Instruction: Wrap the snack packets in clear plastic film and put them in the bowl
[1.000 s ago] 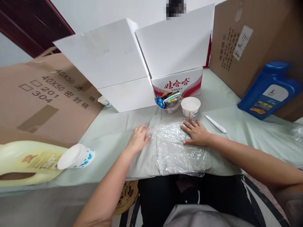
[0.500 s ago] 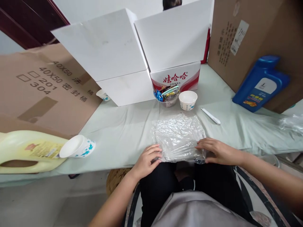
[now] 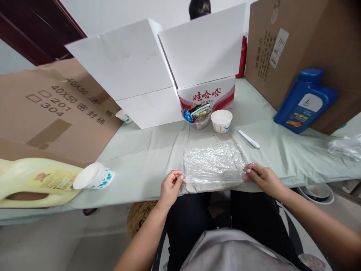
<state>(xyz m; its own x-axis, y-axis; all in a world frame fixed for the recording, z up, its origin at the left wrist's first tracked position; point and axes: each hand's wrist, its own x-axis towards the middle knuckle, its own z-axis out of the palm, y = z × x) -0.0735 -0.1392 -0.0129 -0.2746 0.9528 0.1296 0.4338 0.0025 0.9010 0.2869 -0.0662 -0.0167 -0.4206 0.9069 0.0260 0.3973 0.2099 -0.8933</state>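
Note:
A crinkled clear plastic bag (image 3: 213, 163) lies flat on the pale green cloth of the table (image 3: 146, 158), close to the front edge. My left hand (image 3: 170, 185) pinches its near left corner. My right hand (image 3: 260, 177) pinches its near right corner. The near edge of the bag is folded up onto the rest between the two hands.
A white paper bowl (image 3: 221, 120), a tub of snack packets (image 3: 198, 115) and a white pen-like stick (image 3: 248, 138) lie beyond the bag. Behind them stands an open white box (image 3: 158, 71). A tipped bowl (image 3: 93, 176) and yellow jug (image 3: 34, 183) lie left; a blue jug (image 3: 306, 100) leans right.
Both hands slid from the bag's far part back to its near edge, gripped the near corners and lifted that edge up and over.

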